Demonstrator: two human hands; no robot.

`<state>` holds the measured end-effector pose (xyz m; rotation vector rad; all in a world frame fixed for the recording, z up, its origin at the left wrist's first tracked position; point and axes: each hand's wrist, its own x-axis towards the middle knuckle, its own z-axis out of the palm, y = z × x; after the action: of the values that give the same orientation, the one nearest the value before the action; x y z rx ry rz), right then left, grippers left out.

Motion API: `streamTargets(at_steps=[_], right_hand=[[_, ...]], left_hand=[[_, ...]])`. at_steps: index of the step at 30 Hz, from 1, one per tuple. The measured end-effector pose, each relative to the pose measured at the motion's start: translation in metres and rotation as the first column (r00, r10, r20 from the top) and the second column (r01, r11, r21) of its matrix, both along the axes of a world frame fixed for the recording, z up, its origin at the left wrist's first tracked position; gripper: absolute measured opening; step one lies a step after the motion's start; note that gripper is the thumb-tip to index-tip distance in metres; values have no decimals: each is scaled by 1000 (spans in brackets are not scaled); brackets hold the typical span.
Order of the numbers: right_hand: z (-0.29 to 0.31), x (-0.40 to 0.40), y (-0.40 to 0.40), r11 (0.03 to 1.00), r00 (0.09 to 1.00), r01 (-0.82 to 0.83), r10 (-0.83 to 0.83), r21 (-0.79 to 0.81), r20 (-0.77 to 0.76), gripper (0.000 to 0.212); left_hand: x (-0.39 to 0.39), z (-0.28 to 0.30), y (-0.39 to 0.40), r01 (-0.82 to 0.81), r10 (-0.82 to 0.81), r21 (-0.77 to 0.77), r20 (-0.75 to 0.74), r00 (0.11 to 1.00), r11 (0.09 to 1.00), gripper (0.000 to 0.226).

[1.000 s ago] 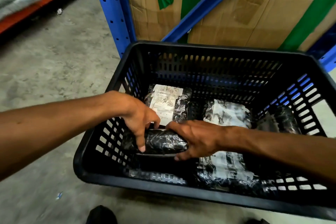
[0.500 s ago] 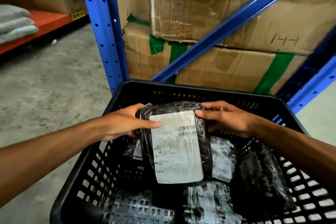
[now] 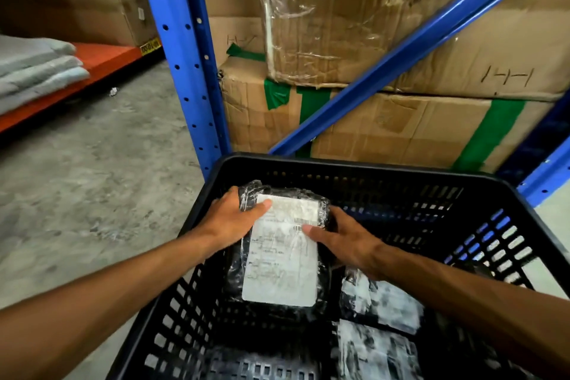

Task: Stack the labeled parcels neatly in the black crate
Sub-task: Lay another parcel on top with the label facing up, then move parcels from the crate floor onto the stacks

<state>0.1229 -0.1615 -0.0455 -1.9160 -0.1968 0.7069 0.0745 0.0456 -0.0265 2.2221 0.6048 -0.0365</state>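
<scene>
While both hands hold it, labeled parcel [image 3: 280, 253] between left grip [image 3: 234, 220] & right grip [image 3: 342, 241], label up, in black crate [image 3: 364, 168].

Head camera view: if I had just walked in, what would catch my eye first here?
First, the parcel wrapped in black plastic with a big white label facing up, held by the left hand and right hand inside the black crate, toward its left side. More labelled parcels lie at the crate's lower right. Behind it stand blue rack beams and taped cardboard boxes.
</scene>
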Motion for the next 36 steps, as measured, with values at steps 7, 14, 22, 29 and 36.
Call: streamTargets(at_steps=[7, 14, 22, 29, 36], right_hand=[[-14, -3, 24, 984, 991, -87, 69, -153, -116, 51], [-27, -5, 28, 985, 993, -33, 52, -169, 110, 47], [-13, 16, 2, 932, 996, -75, 89, -356, 24, 54], [-28, 36, -104, 688, 996, -7, 67, -726, 54, 39], [-47, 35, -123, 791, 995, -92, 46, -604, -92, 41]], left_hand=[[10, -13, -10, 246, -191, 175, -279, 941, 953, 67], [12, -8, -10, 162, -119, 192, -217, 969, 968, 49], [18, 4, -40, 302, -225, 523, -208, 952, 797, 46], [43, -8, -134, 497, -508, 154, 44, 860, 854, 25], [58, -66, -183, 698, -648, -51, -426, 632, 714, 24]])
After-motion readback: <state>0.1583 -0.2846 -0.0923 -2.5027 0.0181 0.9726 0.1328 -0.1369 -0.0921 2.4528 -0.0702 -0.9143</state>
